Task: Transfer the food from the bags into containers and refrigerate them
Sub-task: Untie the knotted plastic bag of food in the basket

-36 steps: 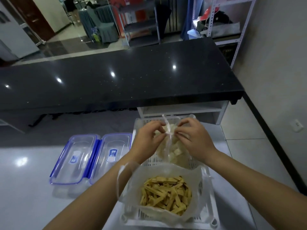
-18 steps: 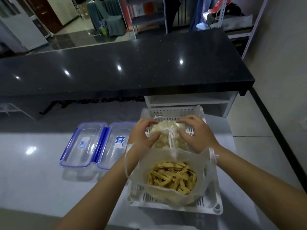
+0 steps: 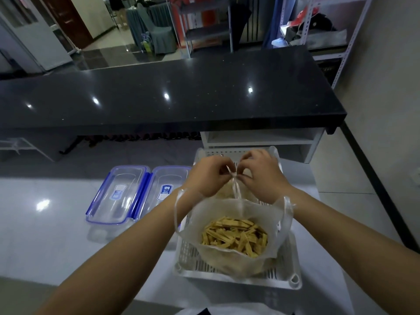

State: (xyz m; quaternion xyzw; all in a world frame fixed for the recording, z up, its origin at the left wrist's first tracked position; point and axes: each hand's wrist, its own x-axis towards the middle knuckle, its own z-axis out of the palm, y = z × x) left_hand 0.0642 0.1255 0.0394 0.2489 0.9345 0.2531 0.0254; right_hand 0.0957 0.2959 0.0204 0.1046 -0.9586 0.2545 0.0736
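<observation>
A white slotted basket [image 3: 236, 278] stands on the pale counter. In its near half an open clear bag [image 3: 218, 210] holds yellow food strips [image 3: 234, 235]. Behind it sits a second, tied bag of pale food [image 3: 227, 193], mostly hidden by my hands. My left hand [image 3: 208, 176] and my right hand [image 3: 261, 173] meet above it, and each pinches the bag's knotted handles [image 3: 234, 176]. Two clear containers with blue clips lie side by side left of the basket, one [image 3: 118, 194] farther left and one [image 3: 168, 187] next to my left wrist.
The pale counter [image 3: 45, 223] stretches to the left. A black glossy countertop [image 3: 170, 94] runs across beyond it, with a white shelf unit [image 3: 261, 139] under its right end. Metal racks and a grey wall stand at the right.
My hands went down onto the tied bag, then rose again, and now pinch its knot higher up. The camera has shifted slightly.
</observation>
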